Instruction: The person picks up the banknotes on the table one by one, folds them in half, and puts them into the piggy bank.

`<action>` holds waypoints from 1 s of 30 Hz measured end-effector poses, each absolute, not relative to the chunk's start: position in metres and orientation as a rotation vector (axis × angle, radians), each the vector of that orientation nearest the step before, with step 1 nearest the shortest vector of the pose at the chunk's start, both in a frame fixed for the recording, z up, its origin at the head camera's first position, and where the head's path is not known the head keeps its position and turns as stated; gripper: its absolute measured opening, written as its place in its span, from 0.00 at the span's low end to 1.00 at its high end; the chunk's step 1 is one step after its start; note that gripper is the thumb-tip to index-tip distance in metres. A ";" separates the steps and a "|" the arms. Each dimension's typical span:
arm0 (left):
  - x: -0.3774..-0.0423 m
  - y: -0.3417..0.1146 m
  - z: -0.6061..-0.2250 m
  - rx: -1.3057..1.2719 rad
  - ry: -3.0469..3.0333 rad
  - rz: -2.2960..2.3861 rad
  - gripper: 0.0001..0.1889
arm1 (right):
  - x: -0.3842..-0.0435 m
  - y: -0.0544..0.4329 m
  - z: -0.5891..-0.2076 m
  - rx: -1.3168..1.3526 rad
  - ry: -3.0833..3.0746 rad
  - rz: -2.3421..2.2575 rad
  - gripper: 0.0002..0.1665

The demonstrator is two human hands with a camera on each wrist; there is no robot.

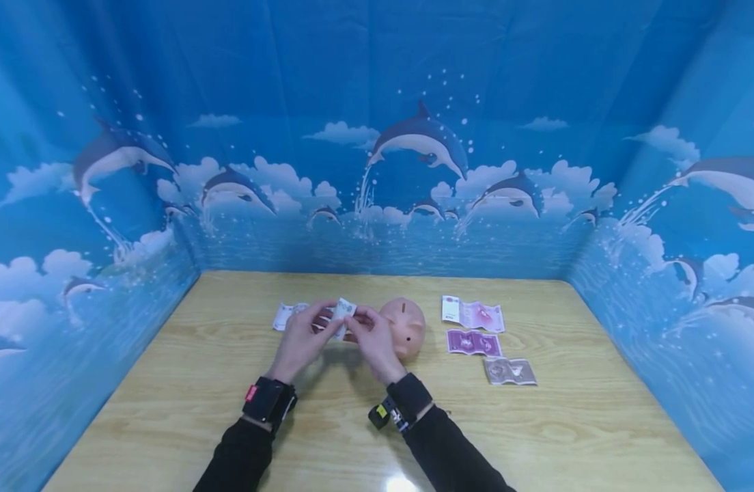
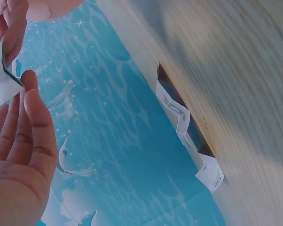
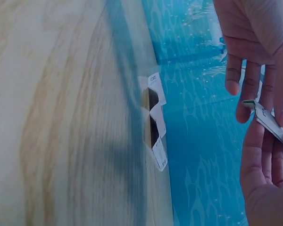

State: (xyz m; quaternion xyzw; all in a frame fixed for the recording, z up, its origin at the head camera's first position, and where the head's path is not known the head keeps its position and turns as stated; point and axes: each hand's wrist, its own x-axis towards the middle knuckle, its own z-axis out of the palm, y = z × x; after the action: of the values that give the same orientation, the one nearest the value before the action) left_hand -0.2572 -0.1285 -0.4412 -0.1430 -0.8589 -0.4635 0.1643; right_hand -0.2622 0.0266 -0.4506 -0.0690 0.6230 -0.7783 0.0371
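Biggest first. Blue dolphin curtain (image 1: 377,68) stands beyond the fingers (image 2: 41,125) and on both sides. Wood-grain surface (image 1: 567,437) under everything, fingers raised above it. Dark sleeves (image 1: 232,454) come in from the near side, black strap (image 1: 269,402) on the left wrist, another on the right.

Left hand (image 1: 300,340) and right hand (image 1: 377,342) face each other, both pinching one small note, gap between them narrow.

Pink piggy bank (image 1: 404,320) just right of the right fingers, slot on top; that hand overlaps its edge in the head view, so can't tell if they touch.

Loose notes, all creased: pinkish note (image 1: 478,316) with a pale end, right of the fingers past the bank; purple note (image 1: 473,342) nearer, grey-brown note (image 1: 511,371) nearer again and further right. Pale note (image 1: 285,316) just beyond the left fingers, partly hidden in the head view, zigzag in both wrist views.

Smallest: folded note (image 1: 344,311), pale with greenish print, between both sets of fingertips, off the surface.
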 end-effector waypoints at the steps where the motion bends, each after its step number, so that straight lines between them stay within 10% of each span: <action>1: -0.257 -0.128 -0.441 -0.412 -2.449 -1.315 0.18 | -0.263 0.027 -0.451 -0.206 1.909 -2.393 0.17; 30: -0.255 -0.128 -0.439 -0.491 -2.486 -1.266 0.19 | -0.264 0.029 -0.453 -0.219 1.951 -2.395 0.18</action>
State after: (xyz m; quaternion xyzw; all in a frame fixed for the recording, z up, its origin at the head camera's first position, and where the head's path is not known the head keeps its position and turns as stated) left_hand -0.2552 -0.1284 -0.4392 -0.1711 -0.8672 -0.4416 0.1540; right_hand -0.2643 0.0287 -0.4531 -0.0708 0.6298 -0.7732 0.0226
